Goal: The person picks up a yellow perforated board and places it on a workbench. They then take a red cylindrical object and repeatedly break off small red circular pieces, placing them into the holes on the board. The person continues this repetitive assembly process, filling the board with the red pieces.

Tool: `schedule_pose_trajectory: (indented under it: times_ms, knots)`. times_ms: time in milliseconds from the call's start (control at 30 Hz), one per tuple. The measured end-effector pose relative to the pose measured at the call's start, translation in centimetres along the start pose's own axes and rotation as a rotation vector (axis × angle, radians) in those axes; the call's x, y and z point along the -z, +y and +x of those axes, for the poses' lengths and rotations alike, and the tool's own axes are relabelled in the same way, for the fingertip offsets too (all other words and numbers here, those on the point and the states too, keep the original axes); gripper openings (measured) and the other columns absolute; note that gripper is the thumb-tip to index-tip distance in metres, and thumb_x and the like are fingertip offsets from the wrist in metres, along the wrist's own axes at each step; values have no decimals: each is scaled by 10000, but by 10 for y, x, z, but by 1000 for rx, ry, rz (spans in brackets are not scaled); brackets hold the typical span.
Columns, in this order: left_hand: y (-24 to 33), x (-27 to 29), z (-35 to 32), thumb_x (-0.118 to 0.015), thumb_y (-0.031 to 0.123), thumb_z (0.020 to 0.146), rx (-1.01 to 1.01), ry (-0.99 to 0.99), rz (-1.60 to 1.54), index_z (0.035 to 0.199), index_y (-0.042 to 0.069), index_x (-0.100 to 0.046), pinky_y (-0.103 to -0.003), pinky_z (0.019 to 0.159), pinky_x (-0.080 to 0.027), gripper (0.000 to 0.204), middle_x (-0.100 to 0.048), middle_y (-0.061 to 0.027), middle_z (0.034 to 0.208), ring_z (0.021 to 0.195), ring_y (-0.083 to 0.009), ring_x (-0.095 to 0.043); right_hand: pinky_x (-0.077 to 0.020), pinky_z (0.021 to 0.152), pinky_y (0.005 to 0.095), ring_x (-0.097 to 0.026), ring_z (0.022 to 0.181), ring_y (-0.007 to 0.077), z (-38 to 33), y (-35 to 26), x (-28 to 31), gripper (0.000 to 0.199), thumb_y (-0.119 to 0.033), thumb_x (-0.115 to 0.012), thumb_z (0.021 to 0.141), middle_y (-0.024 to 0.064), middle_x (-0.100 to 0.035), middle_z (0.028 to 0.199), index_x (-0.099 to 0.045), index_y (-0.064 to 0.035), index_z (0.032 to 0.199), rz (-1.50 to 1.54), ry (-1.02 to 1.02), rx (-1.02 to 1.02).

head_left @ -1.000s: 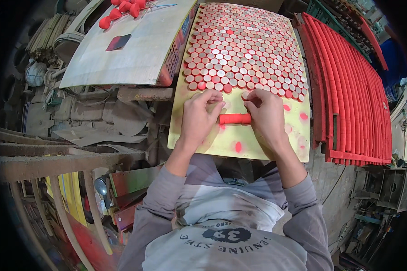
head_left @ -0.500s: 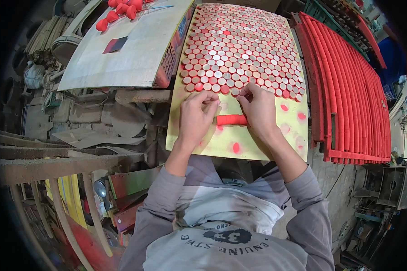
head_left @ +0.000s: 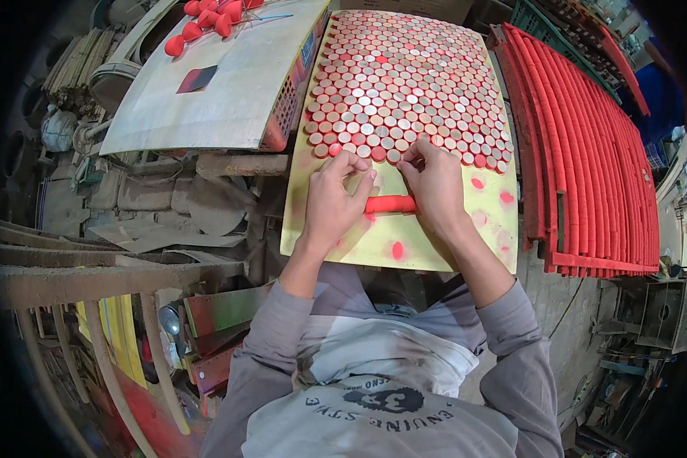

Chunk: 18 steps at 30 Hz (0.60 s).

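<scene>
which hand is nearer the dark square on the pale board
Left. The left hand is over the yellow board, below and right of the dark square in view; the right hand is also over that board, farther right.

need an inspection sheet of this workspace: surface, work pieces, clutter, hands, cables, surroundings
surface: yellow board, red spots on its near part
job's things: red-edged discs closely packed; red segmented cylinder lying between the hands
clutter: red pieces and dark patch on the pale board
grippers: left hand and right hand near the closest discs, fingers curled; grip unclear
cables: thin dark cord-like line on the floor, right
surroundings: red rods right; slatted wooden frame lower left
</scene>
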State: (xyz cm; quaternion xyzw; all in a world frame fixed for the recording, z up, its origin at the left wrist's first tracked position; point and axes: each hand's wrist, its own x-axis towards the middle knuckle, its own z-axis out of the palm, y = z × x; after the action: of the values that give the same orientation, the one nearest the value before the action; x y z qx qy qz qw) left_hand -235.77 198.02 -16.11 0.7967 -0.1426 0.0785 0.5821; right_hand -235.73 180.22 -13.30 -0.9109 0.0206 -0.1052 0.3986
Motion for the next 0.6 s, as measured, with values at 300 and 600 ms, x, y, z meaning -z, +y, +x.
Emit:
schedule_pose_trajectory:
  times_ms: [300,600]
  knots:
    - [26,3,-23,-811,307,759,-354,-232,335,1098,70,-645,-404,914,-419,446,-639,-68,1127,1070,-265,-559,-538,759,278,-655,902,150,-39,9,54,310,26,-642,830,102,-678,1034,-636,8,1139,184,-399,210]
    - [22,-13,-23,-770,143,797,-301,-280,196,1071,31,-652,-389,852,-476,318,-624,-102,1016,984,-294,-599,-558,831,290,-666,925,167,-55,11,53,235,29,-723,845,97,-667,1031,-673,40,1074,318,-327,82]
